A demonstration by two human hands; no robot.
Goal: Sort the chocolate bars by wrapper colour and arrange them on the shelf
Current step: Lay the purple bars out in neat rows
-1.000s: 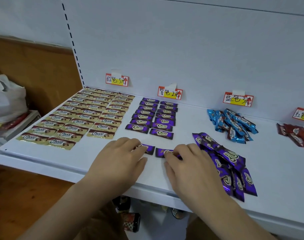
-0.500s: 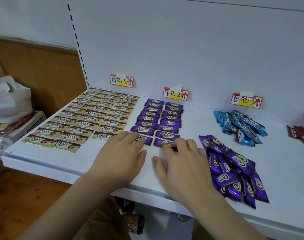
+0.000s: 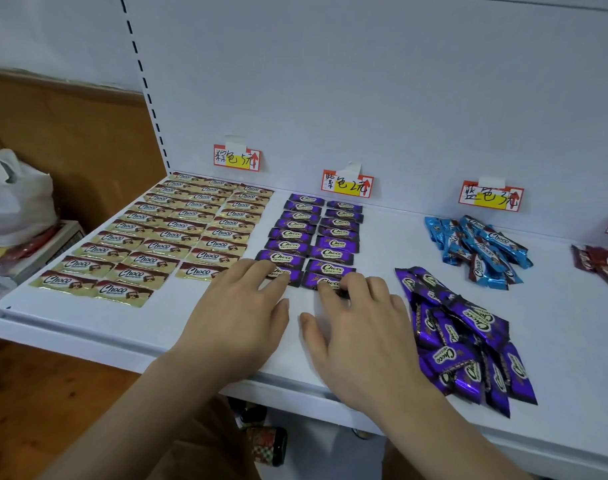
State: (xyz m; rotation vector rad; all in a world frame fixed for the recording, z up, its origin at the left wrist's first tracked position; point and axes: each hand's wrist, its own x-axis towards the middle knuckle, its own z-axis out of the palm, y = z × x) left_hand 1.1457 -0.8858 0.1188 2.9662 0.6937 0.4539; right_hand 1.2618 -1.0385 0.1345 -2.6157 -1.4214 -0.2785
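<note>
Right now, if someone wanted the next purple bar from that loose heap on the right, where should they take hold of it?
Probably the topmost purple foil-wrapped bar of the loose purple heap. It lies slanted over the others, so its long edges look exposed. Come from above and pinch across its narrow width near the middle; the crimped ends look flimsier for a grip. The right hand is the nearer one.

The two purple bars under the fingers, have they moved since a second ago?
Yes. The two purple bars slid away from the shelf's front edge toward the back wall, closing the gap, and now sit against the front of the purple rows.
</note>
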